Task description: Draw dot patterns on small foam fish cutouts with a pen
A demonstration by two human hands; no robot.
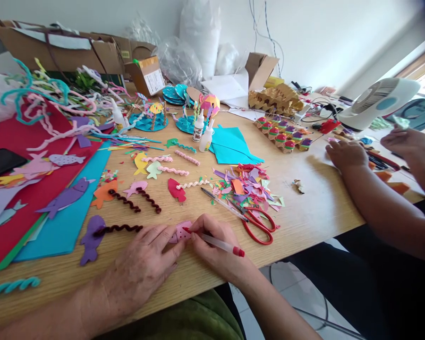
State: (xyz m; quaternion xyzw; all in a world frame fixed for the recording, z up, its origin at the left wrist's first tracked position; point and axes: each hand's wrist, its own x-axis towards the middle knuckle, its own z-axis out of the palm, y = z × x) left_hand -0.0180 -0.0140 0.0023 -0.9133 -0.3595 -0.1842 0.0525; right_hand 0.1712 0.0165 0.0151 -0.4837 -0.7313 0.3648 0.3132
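My right hand (216, 243) is closed around a red pen (223, 244), its tip on a small pink paper fish (181, 232) with dark dots. The thumb and fingers of my left hand (147, 259) hold that fish against the table, covering part of it. Left of this hand lies a purple paper fish (92, 238) with a dark brown twisted pipe cleaner (122, 228). Beyond both hands are more paper fish with curled pipe cleaners, among them an orange fish (104, 192) and a red fish (177, 190). Red-handled scissors (260, 226) and another pen (225, 204) lie beside my right hand.
Coloured paper scraps (248, 186) are piled behind the scissors. Glue bottles (206, 137) stand near turquoise sheets (233, 144). Coloured card sheets (56, 226) spread at left. On the right, another person's hands (347, 153) work near a white fan (378, 101) and painted egg-carton pieces (281, 134).
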